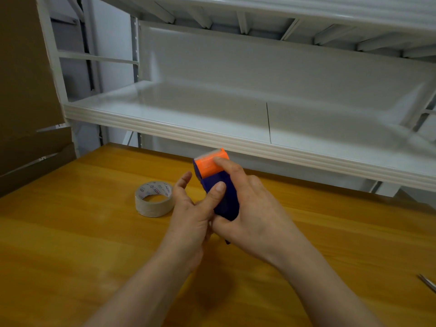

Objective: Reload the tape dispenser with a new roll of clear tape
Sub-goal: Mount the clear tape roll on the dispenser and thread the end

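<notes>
We grip the dispenser (218, 185) in both hands, left (188, 217) and right (254, 215), hiding its lower body; roll (153, 199) lies near the table's (70, 232) far edge.

Counting it all up: two bare hands are showing, the left hand (188, 215) and the right hand (252, 208). One blue plastic tape dispenser with an orange front end (218, 182) is sitting between them. One roll of clear tape with a printed cardboard core (154, 199) is lying just left of the left hand. One pair of metal scissors (428, 282), only partly in view, is poking in well off to the right of the right hand.
</notes>
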`<state>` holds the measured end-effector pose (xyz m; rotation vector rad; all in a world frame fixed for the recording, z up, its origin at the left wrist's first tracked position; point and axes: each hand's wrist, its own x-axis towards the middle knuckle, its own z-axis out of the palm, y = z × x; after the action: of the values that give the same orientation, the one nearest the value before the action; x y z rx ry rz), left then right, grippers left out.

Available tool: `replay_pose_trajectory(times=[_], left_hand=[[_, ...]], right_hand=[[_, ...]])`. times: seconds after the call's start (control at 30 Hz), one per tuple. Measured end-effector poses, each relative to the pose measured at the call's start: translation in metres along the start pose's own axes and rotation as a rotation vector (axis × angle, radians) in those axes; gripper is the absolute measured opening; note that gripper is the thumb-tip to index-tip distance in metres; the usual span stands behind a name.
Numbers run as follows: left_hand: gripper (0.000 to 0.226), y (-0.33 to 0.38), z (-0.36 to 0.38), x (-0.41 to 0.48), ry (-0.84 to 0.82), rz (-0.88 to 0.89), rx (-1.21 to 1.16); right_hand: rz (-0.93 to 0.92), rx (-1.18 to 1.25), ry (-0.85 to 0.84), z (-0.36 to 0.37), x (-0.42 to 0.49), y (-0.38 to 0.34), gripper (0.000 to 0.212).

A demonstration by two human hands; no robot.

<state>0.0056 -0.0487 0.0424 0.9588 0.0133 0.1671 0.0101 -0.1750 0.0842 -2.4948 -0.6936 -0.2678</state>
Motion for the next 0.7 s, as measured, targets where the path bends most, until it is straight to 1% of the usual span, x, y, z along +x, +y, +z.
replay_pose_trajectory(times=[0.1,0.17,0.27,0.33,0.37,0.43,0.5,0.57,0.63,0.7], left_hand=[[0.077,0.0,-0.003,-0.001,-0.036,0.045,0.206],[0.081,0.002,-0.007,0.0,-0.04,0.07,0.373],[0.094,0.005,-0.017,0.006,0.063,0.144,0.619],[0.1,0.007,-0.023,0.01,0.103,0.199,0.715],[0.099,0.008,-0.024,0.011,0.103,0.209,0.742],[0.089,0.009,-0.023,0.01,0.082,0.19,0.764],[0.08,0.011,-0.02,0.007,0.079,0.134,0.664],[0.073,0.014,-0.02,0.009,0.165,0.023,0.512],[0.068,0.018,-0.027,0.014,0.286,-0.179,0.404],[0.066,0.021,-0.031,0.017,0.311,-0.415,0.301]], right_hand=[[-0.008,0.001,0.013,-0.007,-0.001,0.005,0.089],[-0.016,-0.003,0.007,-0.009,-0.001,0.009,0.083],[-0.017,-0.019,-0.021,-0.011,0.0,0.016,0.076],[-0.009,-0.029,-0.052,-0.014,0.0,0.019,0.075],[-0.007,-0.039,-0.066,-0.017,0.0,0.02,0.075],[-0.016,-0.06,-0.084,-0.02,-0.001,0.021,0.076],[-0.032,-0.073,-0.092,-0.022,-0.002,0.021,0.075],[-0.037,-0.069,-0.101,-0.025,-0.003,0.022,0.075],[-0.029,-0.037,-0.115,-0.031,-0.004,0.023,0.077],[-0.017,0.002,-0.126,-0.037,-0.005,0.024,0.077]])
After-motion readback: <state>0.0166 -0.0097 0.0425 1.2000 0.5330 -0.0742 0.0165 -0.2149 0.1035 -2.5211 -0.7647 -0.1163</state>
